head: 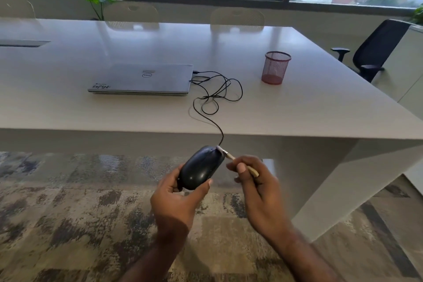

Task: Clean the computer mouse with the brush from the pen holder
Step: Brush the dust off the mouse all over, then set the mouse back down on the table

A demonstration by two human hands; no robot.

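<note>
My left hand (176, 199) grips a black computer mouse (201, 168) from below, held in the air in front of the table's near edge. My right hand (258, 183) pinches a small brush (231, 157) with a pale wooden handle. Its light bristles touch the front right end of the mouse, close to where the cable leaves it. The black cable (215, 96) runs up over the table edge in loose loops to a shut grey laptop (142, 79). A red mesh pen holder (275, 67) stands upright on the table at the right, and nothing shows inside it.
The white table (320, 107) stretches wide ahead, with beige chairs (237, 17) behind it under the windows. A black office chair (375, 50) stands at the far right. Patterned carpet (68, 213) lies below my hands.
</note>
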